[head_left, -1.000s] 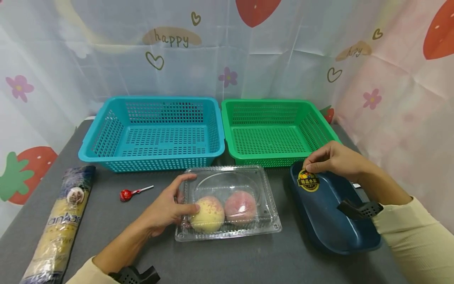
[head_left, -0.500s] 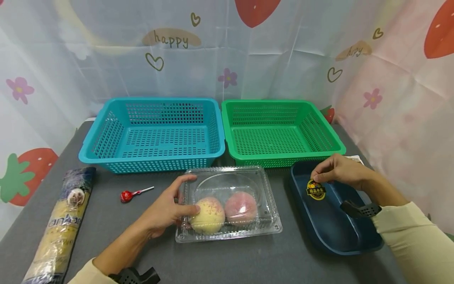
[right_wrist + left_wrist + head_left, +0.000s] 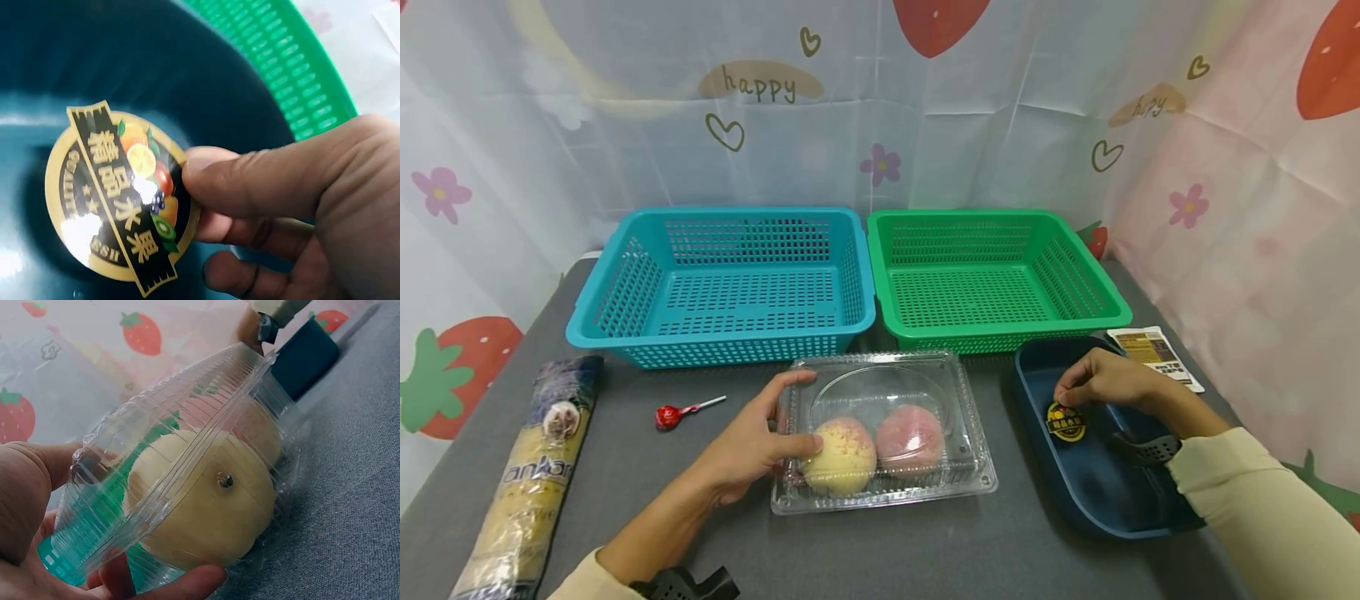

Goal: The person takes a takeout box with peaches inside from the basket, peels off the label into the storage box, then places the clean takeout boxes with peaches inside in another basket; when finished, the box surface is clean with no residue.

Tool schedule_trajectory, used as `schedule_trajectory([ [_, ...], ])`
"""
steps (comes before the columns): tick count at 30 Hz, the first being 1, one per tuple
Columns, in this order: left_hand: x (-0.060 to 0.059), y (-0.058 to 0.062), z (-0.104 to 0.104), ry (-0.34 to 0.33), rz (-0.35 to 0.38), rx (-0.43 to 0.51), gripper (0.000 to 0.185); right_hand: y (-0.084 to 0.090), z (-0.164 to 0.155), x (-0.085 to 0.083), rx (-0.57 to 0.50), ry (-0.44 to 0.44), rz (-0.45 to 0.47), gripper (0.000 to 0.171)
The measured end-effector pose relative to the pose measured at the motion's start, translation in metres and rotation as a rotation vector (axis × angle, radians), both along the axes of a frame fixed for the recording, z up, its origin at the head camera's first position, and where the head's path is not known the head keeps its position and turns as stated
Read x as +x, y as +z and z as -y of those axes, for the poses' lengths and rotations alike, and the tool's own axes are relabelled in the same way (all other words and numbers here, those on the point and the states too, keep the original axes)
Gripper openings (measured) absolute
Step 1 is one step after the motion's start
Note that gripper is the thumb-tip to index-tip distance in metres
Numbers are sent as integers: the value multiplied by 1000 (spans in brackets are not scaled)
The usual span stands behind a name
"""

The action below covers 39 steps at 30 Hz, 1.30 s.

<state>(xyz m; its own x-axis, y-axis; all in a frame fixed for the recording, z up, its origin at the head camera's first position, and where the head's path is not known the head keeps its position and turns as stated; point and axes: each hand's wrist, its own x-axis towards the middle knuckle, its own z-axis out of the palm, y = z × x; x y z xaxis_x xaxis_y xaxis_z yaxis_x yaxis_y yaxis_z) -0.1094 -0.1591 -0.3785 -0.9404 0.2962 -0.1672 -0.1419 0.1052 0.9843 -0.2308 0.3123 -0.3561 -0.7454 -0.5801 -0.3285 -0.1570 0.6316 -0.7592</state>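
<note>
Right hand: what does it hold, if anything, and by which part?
The right hand pinches a round fruit sticker by its edge, between thumb and fingers, over the dark blue tray.

Head overview (wrists perhaps closer)

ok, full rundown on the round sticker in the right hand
The sticker is a glossy round label, black with a gold rim, a black diagonal band of gold Chinese characters and small printed fruit. The right hand pinches its edge between thumb and fingers, holding it over the dark blue tray. Whether it touches the tray is unclear.
</note>
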Motion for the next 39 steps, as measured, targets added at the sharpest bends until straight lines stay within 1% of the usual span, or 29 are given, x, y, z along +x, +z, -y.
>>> schedule_trajectory([
  [5, 0, 0, 0, 1, -3, -4, 80, -6, -4, -2, 50, -10, -18, 12],
  [13, 0, 0, 1, -2, 1, 2, 80, -10, -3, 1, 94, -18, -58, 13],
  [15, 0, 0, 1, -6, 2, 6, 80, -10, -3, 2, 109, -20, -81, 14],
  [21, 0, 0, 1, -11, 4, 12, 80, -8, -3, 3, 149, -14, -192, 14],
  [24, 0, -1, 1, -10, 10, 12, 80, -1, -3, 5, 162, -24, -223, 16],
  [27, 0, -1, 1, -10, 16, 12, 80, 9, -1, 8, 151, -41, -244, 19],
  [31, 0, 0, 2, -8, 19, 15, 80, 24, 4, 10, 121, -31, -267, 24],
  [35, 0, 1, 2, -10, 24, 21, 80, 40, 11, 12, 132, -20, -300, 26],
  [39, 0, 1, 2, -16, 23, 19, 80, 59, 16, 14, 143, -46, -329, 27],
])
